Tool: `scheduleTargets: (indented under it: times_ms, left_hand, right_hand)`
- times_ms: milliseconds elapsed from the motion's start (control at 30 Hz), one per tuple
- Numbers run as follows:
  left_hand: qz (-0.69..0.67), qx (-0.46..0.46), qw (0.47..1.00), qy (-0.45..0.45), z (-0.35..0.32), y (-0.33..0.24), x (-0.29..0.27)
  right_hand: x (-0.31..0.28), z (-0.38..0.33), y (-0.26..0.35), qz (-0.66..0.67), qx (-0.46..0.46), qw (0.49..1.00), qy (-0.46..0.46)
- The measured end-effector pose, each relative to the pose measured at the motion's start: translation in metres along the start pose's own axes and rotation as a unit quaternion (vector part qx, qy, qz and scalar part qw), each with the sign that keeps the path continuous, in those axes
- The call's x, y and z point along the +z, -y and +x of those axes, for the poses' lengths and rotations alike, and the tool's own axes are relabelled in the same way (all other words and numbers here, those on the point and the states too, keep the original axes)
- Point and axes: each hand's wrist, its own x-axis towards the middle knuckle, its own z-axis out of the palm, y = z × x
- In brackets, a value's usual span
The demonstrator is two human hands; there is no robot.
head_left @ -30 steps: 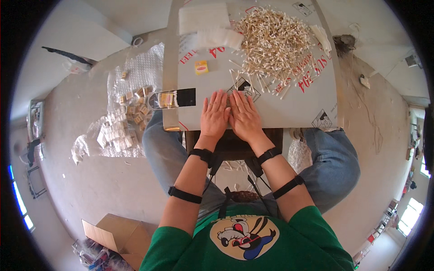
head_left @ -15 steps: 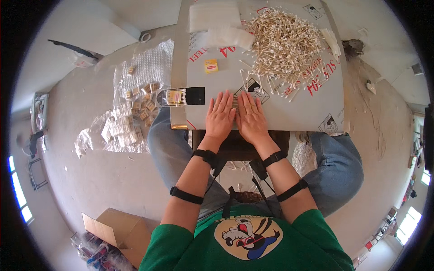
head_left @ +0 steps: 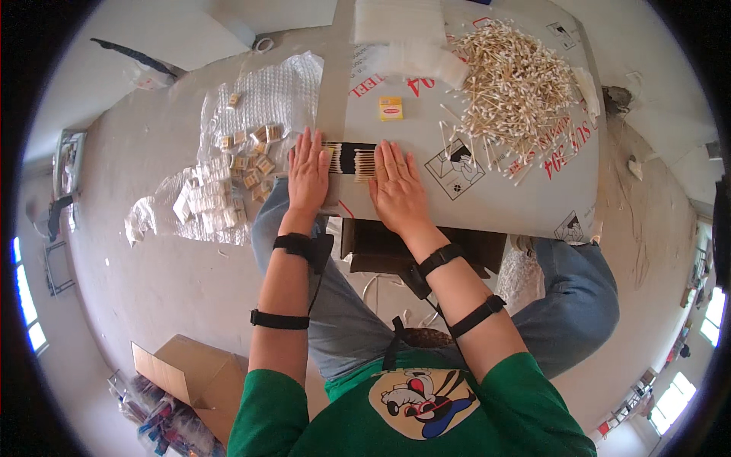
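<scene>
A row of cotton swabs (head_left: 364, 163) lies side by side on a black strip (head_left: 348, 158) near the table's left front edge. My right hand (head_left: 399, 187) rests flat, fingers stretched, over the right end of this row. Left of the strip, my left hand (head_left: 308, 174) lies flat with fingers out, covering most of a small pack of cotton swabs (head_left: 333, 158). What lies beneath both palms is hidden. Beyond the strip sits a small yellow box (head_left: 391, 108). To the right spreads a big heap of loose cotton swabs (head_left: 518, 95).
Clear plastic sleeves (head_left: 400, 21) are stacked at the far side of the table (head_left: 525, 202). On the left, bubble wrap (head_left: 293, 87) on the floor carries several small packs (head_left: 255, 164). An open cardboard box (head_left: 194, 373) stands at lower left.
My hands have moved apart from their side-by-side place. The left went left onto the small pack; the right went toward the black strip, where the swab row now lies. The view shifted slightly.
</scene>
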Motion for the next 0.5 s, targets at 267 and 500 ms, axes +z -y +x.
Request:
scheduleTargets:
  times_ms: [267,500]
  left_hand:
    - [-0.068,0.018,0.997,-0.023,-0.002,0.002,0.005]
    - [-0.109,0.012,0.993,-0.03,-0.002,0.004,0.008]
  right_hand:
    - [0.013,0.017,0.017,0.001,0.009,1.0,-0.003]
    - [0.014,0.028,0.023,0.01,-0.014,1.0,-0.009]
